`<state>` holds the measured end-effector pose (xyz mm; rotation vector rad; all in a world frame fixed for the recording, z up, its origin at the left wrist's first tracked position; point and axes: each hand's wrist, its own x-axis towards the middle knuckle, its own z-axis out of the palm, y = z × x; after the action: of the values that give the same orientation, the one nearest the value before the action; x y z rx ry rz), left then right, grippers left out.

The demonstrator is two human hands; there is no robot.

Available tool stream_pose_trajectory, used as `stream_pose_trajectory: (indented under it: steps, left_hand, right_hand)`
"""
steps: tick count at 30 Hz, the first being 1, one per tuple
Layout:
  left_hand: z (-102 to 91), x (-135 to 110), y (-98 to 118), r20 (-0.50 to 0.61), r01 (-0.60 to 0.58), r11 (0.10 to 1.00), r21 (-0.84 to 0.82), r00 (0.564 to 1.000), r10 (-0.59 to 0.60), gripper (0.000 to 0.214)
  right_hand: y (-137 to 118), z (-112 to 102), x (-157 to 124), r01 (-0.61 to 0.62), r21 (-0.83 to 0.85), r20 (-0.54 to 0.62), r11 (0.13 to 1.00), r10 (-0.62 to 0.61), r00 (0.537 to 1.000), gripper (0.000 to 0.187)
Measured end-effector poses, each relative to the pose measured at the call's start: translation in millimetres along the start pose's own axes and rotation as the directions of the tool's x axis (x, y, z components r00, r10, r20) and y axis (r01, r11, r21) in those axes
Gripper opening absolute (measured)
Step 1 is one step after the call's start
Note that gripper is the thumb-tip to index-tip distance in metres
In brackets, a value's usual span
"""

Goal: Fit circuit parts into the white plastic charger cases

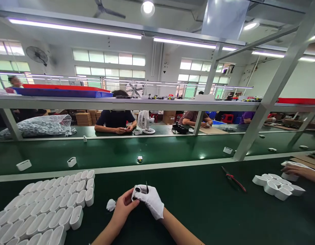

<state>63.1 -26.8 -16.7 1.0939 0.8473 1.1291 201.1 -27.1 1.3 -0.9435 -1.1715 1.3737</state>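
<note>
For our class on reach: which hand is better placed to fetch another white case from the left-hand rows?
Probably the left hand: it is nearer those rows than the gloved right hand, though it must first release the white case both hold.

Bright, cool light fills the room: tube lights (75, 29) glare high above the right hand (151, 201), a round lamp (147, 7) burns out to white, and windows (110, 63) far beyond it glow pale. A glossy glare spot lies on the green strip (172, 148) ahead and rightward of the hand. Far people look soft; wide-angle stretching slants the post (270, 86) to its right.
</note>
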Motion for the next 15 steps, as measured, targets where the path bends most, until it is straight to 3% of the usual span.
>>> stream_pose_trajectory:
  steps: [3,6,9,12,15]
  left_hand:
    - [-3.2,4,-5,-0.062,0.018,1.0,-0.012,0.998,-0.019,0.059]
    - [-5.0,5,-10,-0.164,0.023,0.999,-0.027,0.986,-0.027,0.06]
    - [-4.9,5,-15,-0.235,0.011,0.999,-0.047,0.972,-0.022,0.059]
    - [-5.3,7,-23,-0.175,-0.005,0.994,-0.109,0.984,-0.014,0.061]
    - [-7.2,11,-33,-0.002,0.009,0.987,-0.158,1.0,-0.009,0.063]
  right_hand:
    - [0,-10,4,-0.007,-0.302,0.004,0.953,0.008,1.0,0.038]
    - [-1,-26,23,-0.066,-0.646,-0.171,0.76,-0.059,0.984,0.037]
    - [-3,-40,57,-0.134,-0.752,-0.284,0.646,-0.133,0.95,0.04]
    - [-5,-40,99,-0.165,-0.831,-0.29,0.531,-0.162,0.943,0.051]
    - [-7,-30,136,-0.161,-0.887,-0.261,0.433,-0.183,0.948,0.057]
